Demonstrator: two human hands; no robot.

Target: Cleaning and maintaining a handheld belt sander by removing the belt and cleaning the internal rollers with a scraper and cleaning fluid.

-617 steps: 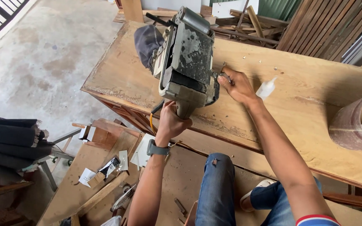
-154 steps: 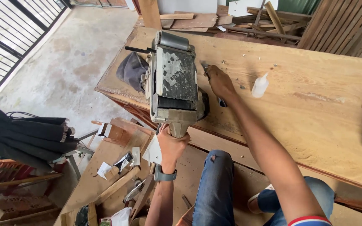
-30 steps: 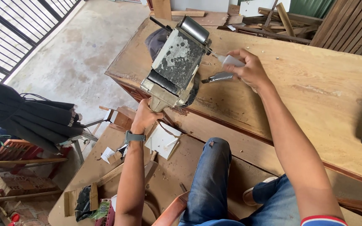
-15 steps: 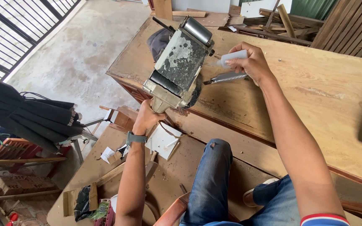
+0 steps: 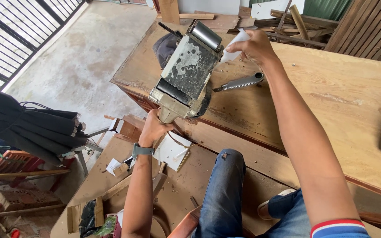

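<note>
The left hand (image 5: 153, 130) has its fingers wrapped tight round the handle of a big grey sanding machine (image 5: 188, 75), tipped up at the edge of the wooden worktop (image 5: 331, 88). The right hand (image 5: 254, 44) has its fingers closed on a small white bottle (image 5: 233, 43) beside the machine's top roller. A grey file (image 5: 239, 82) lies on the worktop under that hand.

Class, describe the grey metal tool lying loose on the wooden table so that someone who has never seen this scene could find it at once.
Start at the big wooden table and find the upturned belt sander held at its near edge. Just to the right of the sander, below the right hand, lies a slim grey metal tool, possibly a file. Unlike the sander and the white bottle, no hand holds it.
</note>
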